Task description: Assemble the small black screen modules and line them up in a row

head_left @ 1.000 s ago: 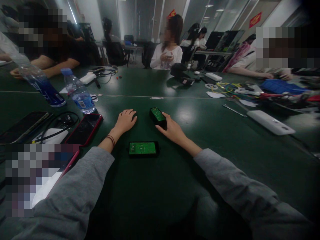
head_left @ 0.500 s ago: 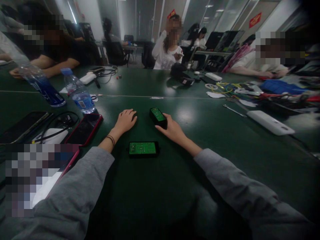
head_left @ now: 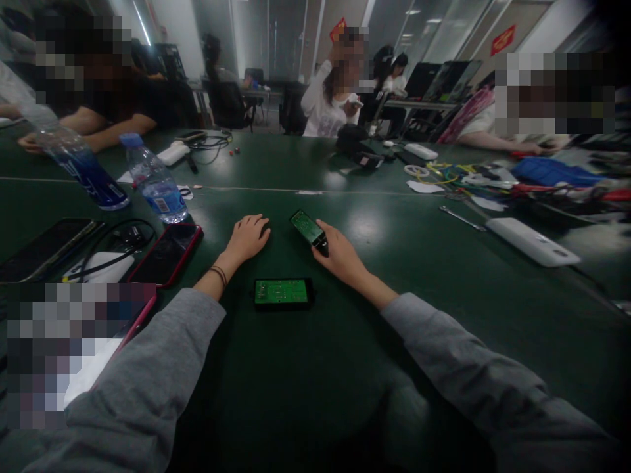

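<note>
My right hand (head_left: 340,255) grips one end of a black case with a green circuit board (head_left: 307,227) in its face. That case is tilted, its far end pointing up and to the left. Nearer to me, a second black case with a green circuit board (head_left: 283,292) lies flat and lengthwise on the dark green table (head_left: 315,374). My left hand (head_left: 250,236) rests palm down on the table with its fingers stretched out, holding nothing. It lies to the left of the held case, apart from it.
Left of my arm lie a red-edged phone (head_left: 166,255), a black cable (head_left: 129,238) and a white block (head_left: 101,269). Two bottles stand behind them, one a small water bottle (head_left: 160,187). At right are a wrench (head_left: 462,218), a white power strip (head_left: 532,240) and tangled wires (head_left: 444,172). People sit across the table.
The case in my right hand has turned, so its far end points further left and its board shows at a different tilt. My left hand and the lying case have stayed still.
</note>
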Motion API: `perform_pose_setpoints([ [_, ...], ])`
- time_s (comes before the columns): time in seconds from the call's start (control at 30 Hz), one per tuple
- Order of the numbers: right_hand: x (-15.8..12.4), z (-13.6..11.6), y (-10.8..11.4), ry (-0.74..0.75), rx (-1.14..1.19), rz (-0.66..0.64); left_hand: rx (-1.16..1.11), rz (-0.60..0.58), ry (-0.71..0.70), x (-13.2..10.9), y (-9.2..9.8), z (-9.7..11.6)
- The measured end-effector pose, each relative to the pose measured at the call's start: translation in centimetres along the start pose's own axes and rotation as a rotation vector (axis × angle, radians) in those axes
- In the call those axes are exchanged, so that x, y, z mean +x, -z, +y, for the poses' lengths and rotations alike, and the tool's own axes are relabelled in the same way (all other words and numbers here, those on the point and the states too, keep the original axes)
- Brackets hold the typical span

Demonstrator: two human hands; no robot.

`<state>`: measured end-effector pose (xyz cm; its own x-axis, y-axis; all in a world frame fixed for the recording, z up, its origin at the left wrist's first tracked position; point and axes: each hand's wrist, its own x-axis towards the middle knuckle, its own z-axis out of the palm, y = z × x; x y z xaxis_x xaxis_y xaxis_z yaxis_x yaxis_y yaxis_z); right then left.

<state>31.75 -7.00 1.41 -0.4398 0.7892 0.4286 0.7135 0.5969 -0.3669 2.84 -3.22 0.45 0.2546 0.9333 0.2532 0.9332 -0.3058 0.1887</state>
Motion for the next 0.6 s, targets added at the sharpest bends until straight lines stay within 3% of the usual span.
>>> perform_pose_setpoints([
  [0.6,-0.02,-0.63,0.63,0.105,0.039,-0.113,0.009,-0.002,0.008,0.01,-0.13,0.06],
])
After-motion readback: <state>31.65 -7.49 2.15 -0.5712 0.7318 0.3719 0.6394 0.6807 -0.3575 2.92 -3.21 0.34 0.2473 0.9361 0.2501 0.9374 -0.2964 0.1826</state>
